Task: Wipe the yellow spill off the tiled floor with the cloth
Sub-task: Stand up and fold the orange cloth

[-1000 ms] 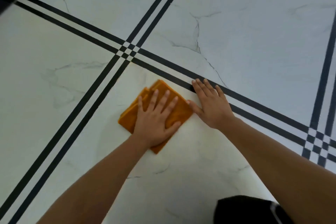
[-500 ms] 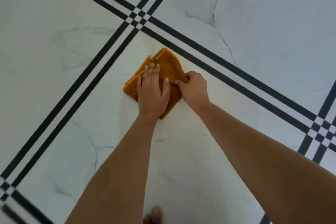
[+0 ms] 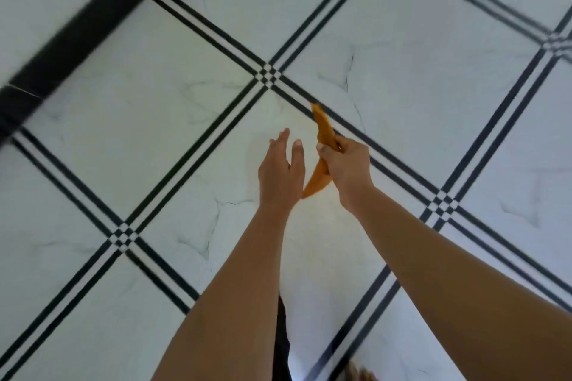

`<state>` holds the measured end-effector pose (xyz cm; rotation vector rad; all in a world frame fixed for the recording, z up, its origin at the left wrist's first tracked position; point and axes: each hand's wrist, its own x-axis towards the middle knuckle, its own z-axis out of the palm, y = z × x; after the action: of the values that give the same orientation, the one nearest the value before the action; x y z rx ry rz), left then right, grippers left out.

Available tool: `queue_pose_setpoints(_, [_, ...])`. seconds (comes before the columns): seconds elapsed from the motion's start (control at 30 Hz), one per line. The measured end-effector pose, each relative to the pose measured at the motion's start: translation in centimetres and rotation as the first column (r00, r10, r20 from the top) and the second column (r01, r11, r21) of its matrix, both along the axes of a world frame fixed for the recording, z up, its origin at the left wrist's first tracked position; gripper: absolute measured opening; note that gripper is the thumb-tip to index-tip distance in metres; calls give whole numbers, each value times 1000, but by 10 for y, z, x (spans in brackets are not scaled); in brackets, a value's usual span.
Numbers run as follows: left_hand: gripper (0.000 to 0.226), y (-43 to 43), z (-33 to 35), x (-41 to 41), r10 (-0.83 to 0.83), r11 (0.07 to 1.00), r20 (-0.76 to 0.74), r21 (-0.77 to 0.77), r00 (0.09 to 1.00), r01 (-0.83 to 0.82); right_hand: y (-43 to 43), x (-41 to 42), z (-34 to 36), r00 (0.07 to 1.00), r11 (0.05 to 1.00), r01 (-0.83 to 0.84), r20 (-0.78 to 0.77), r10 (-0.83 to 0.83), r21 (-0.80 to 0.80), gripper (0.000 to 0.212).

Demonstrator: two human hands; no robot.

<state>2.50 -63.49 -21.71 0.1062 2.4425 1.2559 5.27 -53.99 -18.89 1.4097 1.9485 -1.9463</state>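
Observation:
The orange cloth (image 3: 324, 130) is folded and lifted off the floor, seen edge-on, with my right hand (image 3: 348, 164) shut around its middle. My left hand (image 3: 281, 168) hovers just left of it, fingers apart and holding nothing. Below both hands lies the white marble-look tiled floor (image 3: 185, 133) with black double lines. A faint damp smear (image 3: 272, 120) shows on the tile ahead of my left hand; no clear yellow spill is visible. The view is blurred by motion.
A wide black band (image 3: 77, 28) runs diagonally across the upper left of the floor. Toes of a foot (image 3: 360, 376) show at the bottom edge, and a strip of dark clothing (image 3: 283, 343) lies between my forearms.
The cloth has come up off the floor in my right hand. My left hand, which was pressing it flat, has let go and opened. The view has risen and pulled back.

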Motion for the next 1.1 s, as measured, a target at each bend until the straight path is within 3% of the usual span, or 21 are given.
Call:
queue_pose_setpoints(0.17, [35,-7,202,39,141,972,116,174,983,-160,-9,39,195,998,998,-63,-29,62,-32,24])
queue_pose_setpoints(0.3, [37,-15,352,79,196,927,198,280,960,-247,-19,76,349,982,985,-163,-105,156,-53,15])
queue_pose_setpoints(0.43, [27,-24,461,112,196,895,182,369,963,-252,-22,104,465,958,968,-250,-141,252,29,13])
queue_pose_setpoints(0.63, [19,-23,565,123,148,883,93,436,985,-174,-9,125,574,904,935,-331,-242,353,125,10])
queue_pose_setpoints(0.73, [26,-17,606,110,103,920,-28,383,994,-85,4,124,612,868,905,-368,-270,416,212,12])
queue_pose_setpoints(0.83, [45,-13,637,97,-50,948,-196,300,979,108,18,124,640,835,863,-386,-274,477,327,17])
queue_pose_setpoints(0.93, [40,-6,657,80,-242,952,-324,100,914,288,33,121,660,792,786,-427,-235,564,448,22])
queue_pose_setpoints(1.03, [30,4,672,71,-340,939,-430,-201,836,279,48,116,670,759,720,-463,-189,623,517,28])
queue_pose_setpoints(1.1, [24,10,681,67,-338,936,-453,-253,825,245,58,110,676,751,695,-469,-167,638,546,29])
